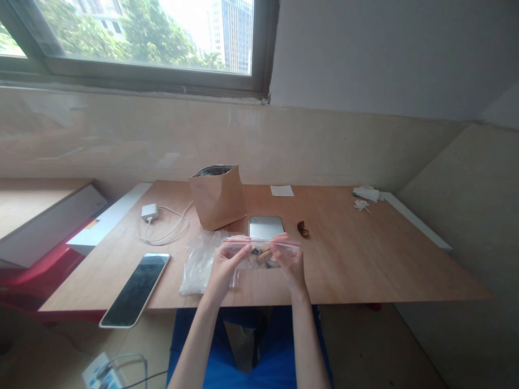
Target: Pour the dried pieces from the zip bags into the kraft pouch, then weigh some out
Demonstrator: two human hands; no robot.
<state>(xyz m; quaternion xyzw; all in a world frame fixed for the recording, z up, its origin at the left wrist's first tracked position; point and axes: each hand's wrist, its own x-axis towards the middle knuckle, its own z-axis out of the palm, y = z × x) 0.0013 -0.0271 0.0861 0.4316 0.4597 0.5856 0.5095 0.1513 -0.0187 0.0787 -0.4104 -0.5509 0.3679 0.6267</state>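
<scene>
Left grip [224, 269] and right grip [289, 260] both closed, pinching the red-striped top edge of a clear zip bag [259, 257] from either side. We see brown and pale chunks [260, 256] already inside; we can't tell whether the seal is fully closed along its length. The zip bag is held over the bench [352, 265], near its front edge. Just left of the zip bag lies a crumpled plastic bag [200, 265] with white contents. Just behind it is a silver phone [266, 227]; further back stands a brown paper bag [217, 197]. Well left of it are a dark-screened phone [134, 289] and a white charger [150, 212] with its cable.
</scene>
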